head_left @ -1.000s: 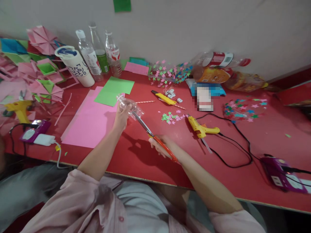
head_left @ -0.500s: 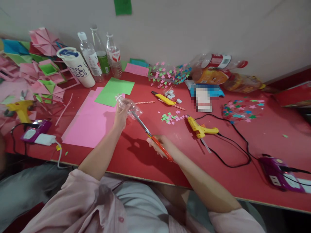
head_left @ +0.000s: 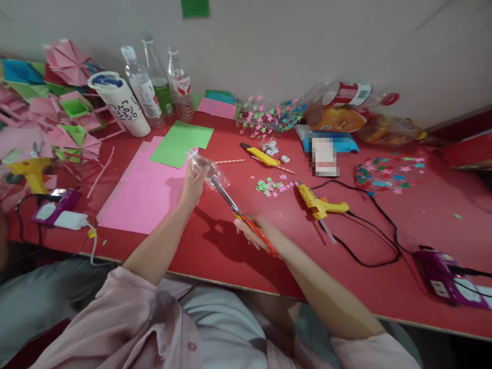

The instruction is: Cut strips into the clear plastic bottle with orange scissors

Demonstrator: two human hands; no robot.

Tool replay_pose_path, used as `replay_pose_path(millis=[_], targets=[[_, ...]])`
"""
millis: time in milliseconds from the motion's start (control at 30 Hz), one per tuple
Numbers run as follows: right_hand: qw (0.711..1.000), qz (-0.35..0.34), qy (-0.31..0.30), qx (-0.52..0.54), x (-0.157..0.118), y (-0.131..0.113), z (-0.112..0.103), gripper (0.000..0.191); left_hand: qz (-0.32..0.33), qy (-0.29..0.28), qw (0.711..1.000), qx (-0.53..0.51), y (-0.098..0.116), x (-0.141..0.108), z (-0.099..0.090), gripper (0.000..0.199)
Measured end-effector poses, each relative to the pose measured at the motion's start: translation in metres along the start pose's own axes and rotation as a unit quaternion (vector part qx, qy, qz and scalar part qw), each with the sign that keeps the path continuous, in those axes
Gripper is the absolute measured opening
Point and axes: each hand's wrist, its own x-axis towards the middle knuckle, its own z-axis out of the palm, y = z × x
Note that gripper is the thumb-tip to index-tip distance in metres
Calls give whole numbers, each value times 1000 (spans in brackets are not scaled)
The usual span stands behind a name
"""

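My left hand (head_left: 195, 183) is closed around a clear cut piece of plastic bottle (head_left: 222, 177), its threaded neck pointing up and away. In my right hand (head_left: 255, 230) are scissors (head_left: 259, 236) with long metal blades and red handles. The blade tips reach the lower edge of the plastic piece; whether they are cutting into it I cannot make out. Both hands are above the red table. Behind the left hand lie pink paper sheets (head_left: 134, 189) and a green sheet (head_left: 182, 143). Small paper stars (head_left: 269, 186) lie beyond the scissors.
A yellow glue gun (head_left: 321, 202) with a black cord rests to the right, near a purple power strip (head_left: 442, 274). A yellow utility knife (head_left: 261, 155) lies further back. Bottles (head_left: 180, 87) and a white tumbler (head_left: 123, 107) stand by the wall, beside folded paper shapes (head_left: 73, 110).
The hands, plastic piece and scissors have shifted very slightly right in the view, and the table scene has moved a little too. Both holds are the same.
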Motion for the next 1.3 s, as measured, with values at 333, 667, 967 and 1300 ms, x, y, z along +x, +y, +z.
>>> replay_pose_path(millis=[333,667,967,1300], targets=[[998,52,22,37,-1,-9,2,55,4,4,1000,-8,-2,1,1,27],[999,5,-1,32,2,-5,1,44,12,-12,1000,12,1,-2,4,29],[999,19,10,30,5,0,3,44,20,-51,998,17,-2,-6,8,33],[993,84,35,75,-2,-8,3,37,8,-35,999,29,-4,-4,5,20]])
